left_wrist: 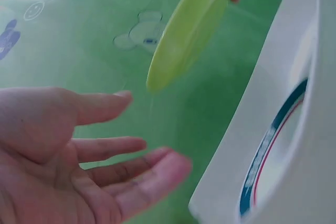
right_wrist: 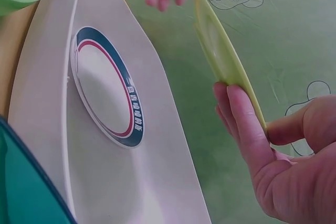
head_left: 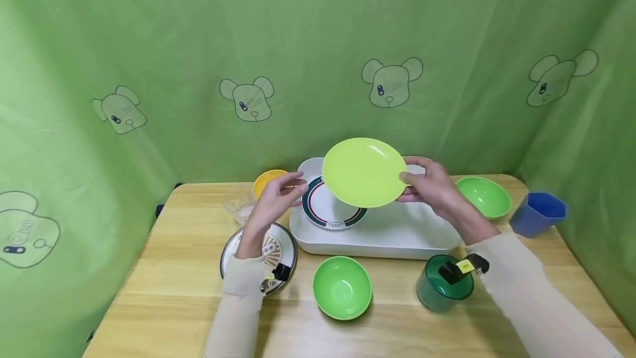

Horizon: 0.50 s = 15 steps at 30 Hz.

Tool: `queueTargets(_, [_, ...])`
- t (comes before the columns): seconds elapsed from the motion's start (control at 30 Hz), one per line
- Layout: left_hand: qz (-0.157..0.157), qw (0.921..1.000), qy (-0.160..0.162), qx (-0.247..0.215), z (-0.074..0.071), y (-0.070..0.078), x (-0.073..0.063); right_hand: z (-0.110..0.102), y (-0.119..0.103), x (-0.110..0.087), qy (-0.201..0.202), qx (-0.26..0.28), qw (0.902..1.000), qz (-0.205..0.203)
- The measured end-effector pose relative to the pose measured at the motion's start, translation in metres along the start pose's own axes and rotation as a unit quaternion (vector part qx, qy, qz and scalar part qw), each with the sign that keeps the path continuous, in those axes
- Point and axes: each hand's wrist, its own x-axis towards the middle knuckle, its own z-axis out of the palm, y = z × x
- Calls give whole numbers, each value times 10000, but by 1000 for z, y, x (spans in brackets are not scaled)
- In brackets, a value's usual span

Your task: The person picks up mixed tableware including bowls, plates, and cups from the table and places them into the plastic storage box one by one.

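Observation:
A yellow-green plate (head_left: 365, 173) is held up over the white tray (head_left: 397, 242), tilted so its face shows in the head view. My right hand (head_left: 429, 184) pinches its right edge, thumb (right_wrist: 289, 129) on one face and fingers on the other. Left of the plate, my left hand (head_left: 278, 198) is apart from it with fingers loosely extended and nothing held. In the left wrist view, a gap separates those fingers (left_wrist: 152, 179) from the plate (left_wrist: 191, 30). A white plate with a dark green and red rim (head_left: 328, 209) lies in the tray, partly covered by the raised plate.
A patterned white plate (head_left: 290, 253) lies under the left forearm, near a clear cup (head_left: 238, 206) and an orange bowl (head_left: 265, 180). In front are a green bowl (head_left: 342, 288) and a teal cup (head_left: 437, 291). At right stand another green bowl (head_left: 484, 196) and a blue cup (head_left: 534, 215).

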Motion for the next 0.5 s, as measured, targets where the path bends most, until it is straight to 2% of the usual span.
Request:
queueTargets(0.1, [-261,9944,-153,-1015,10,6,12,1,1,0,-54,29,10000,22])
queueTargets(0.17, [-457,9891,-127,-1397,15,9,18,3,1,0,-94,48,9999,56])
queueTargets(0.33, [-689,9813,-73,-1797,22,13,25,6,0,0,-201,138,9997,28])
queueTargets(0.5, [-681,9806,-47,-1837,30,18,29,5,-2,-1,-232,181,9996,-22])
